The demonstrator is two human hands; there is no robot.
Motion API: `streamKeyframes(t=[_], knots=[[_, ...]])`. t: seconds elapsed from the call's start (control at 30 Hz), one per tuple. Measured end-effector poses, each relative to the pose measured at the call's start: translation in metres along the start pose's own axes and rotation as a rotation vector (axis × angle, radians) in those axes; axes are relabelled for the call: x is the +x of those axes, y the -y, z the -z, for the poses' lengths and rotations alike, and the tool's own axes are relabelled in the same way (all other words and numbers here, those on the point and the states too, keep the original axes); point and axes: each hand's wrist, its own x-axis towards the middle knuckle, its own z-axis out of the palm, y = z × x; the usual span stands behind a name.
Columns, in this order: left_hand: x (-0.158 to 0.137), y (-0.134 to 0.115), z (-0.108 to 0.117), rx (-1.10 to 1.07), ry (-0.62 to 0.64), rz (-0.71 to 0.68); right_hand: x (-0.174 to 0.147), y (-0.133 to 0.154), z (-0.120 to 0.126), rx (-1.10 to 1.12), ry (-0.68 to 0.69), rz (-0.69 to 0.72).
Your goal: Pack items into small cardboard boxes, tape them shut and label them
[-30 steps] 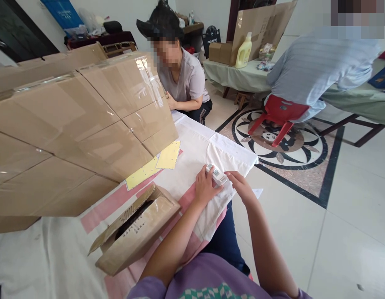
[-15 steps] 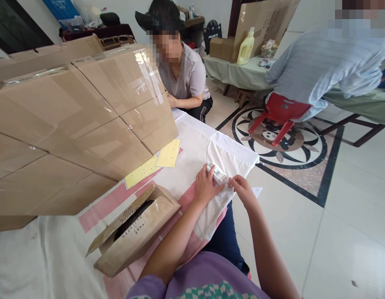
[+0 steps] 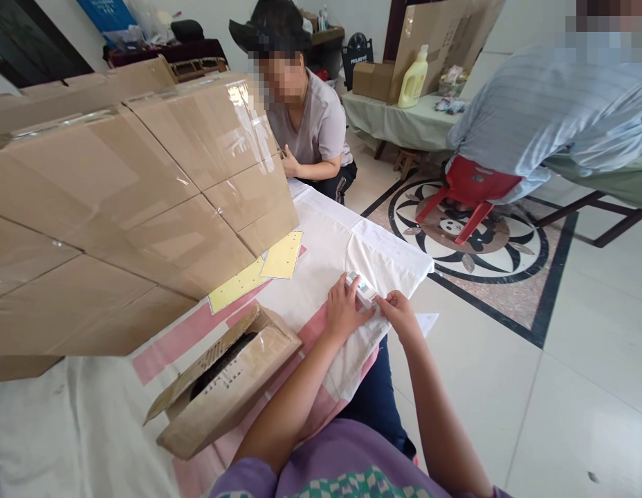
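A small white-and-grey box-shaped item (image 3: 365,290) lies on the cloth-covered table (image 3: 326,221) near its right corner. My left hand (image 3: 344,304) is closed over it, fingers across its top and thumb at the near side. At the item's right end, my right hand (image 3: 396,310) has its fingertips pinched together, touching that end; whatever lies between them is too small to make out. Yellow dotted sheets (image 3: 282,256) lie beyond my left hand. An open cardboard box (image 3: 248,373) rests to the left of my left forearm.
Large taped cardboard cartons (image 3: 144,200) form a wall on the left. A person (image 3: 321,124) crouches behind them. Another person (image 3: 539,111) sits on a red stool (image 3: 477,183) at a green-covered table (image 3: 373,114) holding a yellow bottle (image 3: 414,76).
My right hand has moved slightly left, its fingertips now against the item's end. My left hand stays on it. The crouching person's hand has risen a little.
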Motion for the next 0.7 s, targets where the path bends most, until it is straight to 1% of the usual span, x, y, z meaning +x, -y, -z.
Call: streamKeyframes(t=[0.17,0.43,0.6,0.7], knots=[[0.000,0.000,0.000,0.017,-0.012,-0.010,0.005,0.001,-0.006,-0.074,-0.008,-0.064],[0.000,0.000,-0.001,0.008,-0.011,0.000,0.006,-0.002,-0.007,-0.103,0.047,-0.056],[0.000,0.000,0.000,0.011,-0.012,0.001,0.010,-0.002,-0.002,-0.069,0.128,-0.069],[0.000,-0.001,0.001,0.002,-0.004,0.005,0.013,-0.002,-0.003,-0.029,0.141,-0.083]])
